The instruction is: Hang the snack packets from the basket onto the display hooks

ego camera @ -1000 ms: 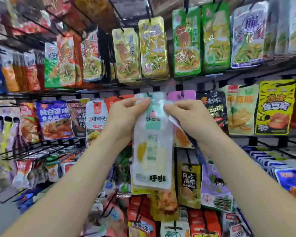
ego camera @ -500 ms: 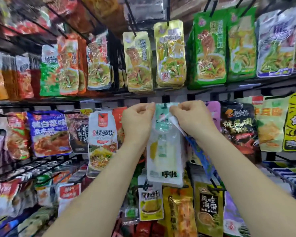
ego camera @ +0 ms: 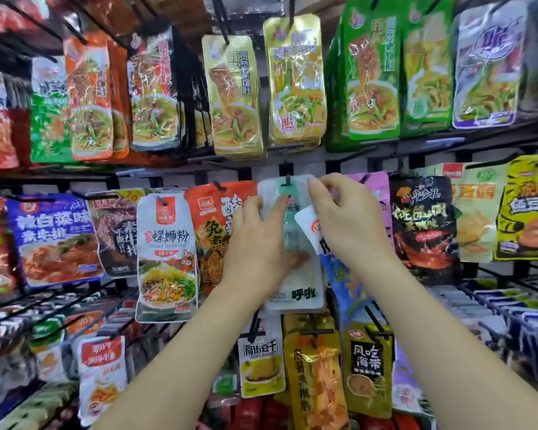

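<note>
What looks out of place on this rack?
One blue-and-white packet sits slanted, not hung up, held under the right hand. The white packet beside it hangs straight from its hook, with the left hand flat on it.

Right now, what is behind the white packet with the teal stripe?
Only its hook at the top, an orange packet past its left edge, a pink packet past the right hand holding a blue packet. Directly behind the white packet is hidden.
</note>
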A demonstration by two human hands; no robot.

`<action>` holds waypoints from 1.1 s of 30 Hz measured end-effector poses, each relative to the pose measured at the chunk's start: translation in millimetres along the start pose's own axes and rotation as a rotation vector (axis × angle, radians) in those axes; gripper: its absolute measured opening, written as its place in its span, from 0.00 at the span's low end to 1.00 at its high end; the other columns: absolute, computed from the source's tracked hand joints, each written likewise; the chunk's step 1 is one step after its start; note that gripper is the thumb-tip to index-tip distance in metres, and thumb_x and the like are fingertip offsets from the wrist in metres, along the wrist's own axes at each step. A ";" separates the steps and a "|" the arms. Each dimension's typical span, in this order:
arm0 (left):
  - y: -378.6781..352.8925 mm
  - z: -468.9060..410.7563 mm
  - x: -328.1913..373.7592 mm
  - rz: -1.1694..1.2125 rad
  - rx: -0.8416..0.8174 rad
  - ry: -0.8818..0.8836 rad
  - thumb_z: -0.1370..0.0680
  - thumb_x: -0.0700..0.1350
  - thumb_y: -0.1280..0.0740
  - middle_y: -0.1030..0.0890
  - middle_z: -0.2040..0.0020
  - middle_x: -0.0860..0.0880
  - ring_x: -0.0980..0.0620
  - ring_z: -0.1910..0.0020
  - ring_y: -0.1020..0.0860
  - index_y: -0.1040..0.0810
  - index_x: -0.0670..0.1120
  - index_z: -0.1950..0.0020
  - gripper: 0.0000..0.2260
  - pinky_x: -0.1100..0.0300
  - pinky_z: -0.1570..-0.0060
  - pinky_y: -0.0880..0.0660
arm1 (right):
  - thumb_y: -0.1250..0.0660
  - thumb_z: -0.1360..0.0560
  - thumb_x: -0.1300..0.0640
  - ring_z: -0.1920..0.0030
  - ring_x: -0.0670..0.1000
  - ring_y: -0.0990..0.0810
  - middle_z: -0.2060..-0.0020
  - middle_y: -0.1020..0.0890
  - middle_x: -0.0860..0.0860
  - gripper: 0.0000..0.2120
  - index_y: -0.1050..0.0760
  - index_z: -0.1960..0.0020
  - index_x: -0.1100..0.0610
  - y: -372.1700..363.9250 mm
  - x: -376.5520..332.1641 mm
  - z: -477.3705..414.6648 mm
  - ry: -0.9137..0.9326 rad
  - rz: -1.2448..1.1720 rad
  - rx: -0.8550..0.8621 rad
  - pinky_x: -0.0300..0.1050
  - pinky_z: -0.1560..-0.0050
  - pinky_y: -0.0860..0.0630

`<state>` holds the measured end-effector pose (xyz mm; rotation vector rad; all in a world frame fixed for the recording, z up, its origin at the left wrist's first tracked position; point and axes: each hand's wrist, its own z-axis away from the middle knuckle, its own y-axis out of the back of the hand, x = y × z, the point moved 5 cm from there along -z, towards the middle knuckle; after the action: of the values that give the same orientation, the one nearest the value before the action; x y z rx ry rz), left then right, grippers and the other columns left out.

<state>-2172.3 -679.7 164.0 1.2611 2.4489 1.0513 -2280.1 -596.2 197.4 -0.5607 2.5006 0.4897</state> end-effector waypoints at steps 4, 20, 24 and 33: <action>-7.4 -1.1 -2.0 -0.070 0.004 -0.022 0.29 0.59 0.28 0.40 0.30 0.40 0.40 0.33 0.38 0.45 0.51 0.23 0.41 0.50 0.35 0.33 | 0.38 0.19 0.51 0.71 0.40 0.29 0.70 0.25 0.45 0.13 0.21 0.55 0.58 5.6 7.9 8.3 -0.083 -0.325 0.042 0.36 0.68 0.32; 28.5 98.7 53.2 0.842 -0.127 0.323 0.28 0.56 0.28 0.16 0.61 0.55 0.53 0.59 0.18 0.25 0.58 0.47 0.13 0.50 0.56 0.19 | 0.36 0.22 0.57 0.68 0.49 0.26 0.69 0.22 0.50 0.06 0.23 0.57 0.52 20.7 17.4 40.2 -0.112 -0.472 0.152 0.49 0.65 0.28; 36.5 123.5 44.3 1.018 0.032 0.487 0.26 0.36 0.29 0.15 0.62 0.46 0.47 0.66 0.17 0.19 0.46 0.53 0.06 0.46 0.69 0.19 | 0.36 0.21 0.56 0.57 0.54 0.22 0.60 0.18 0.54 0.09 0.21 0.58 0.53 -0.7 4.8 56.3 -0.443 -0.967 -0.032 0.56 0.51 0.24; 74.4 154.0 -28.3 1.095 0.015 0.532 0.30 0.50 0.31 0.14 0.55 0.46 0.45 0.58 0.16 0.19 0.47 0.50 0.12 0.48 0.58 0.18 | 0.29 0.35 0.56 0.64 0.55 0.17 0.60 0.15 0.59 0.09 0.18 0.59 0.62 -63.7 -58.9 99.9 -0.564 -1.119 -0.528 0.51 0.59 0.19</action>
<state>-2036.3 -595.2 97.3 2.7302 1.9330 1.7552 -2162.9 -589.0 136.6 -1.5956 1.2123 0.6908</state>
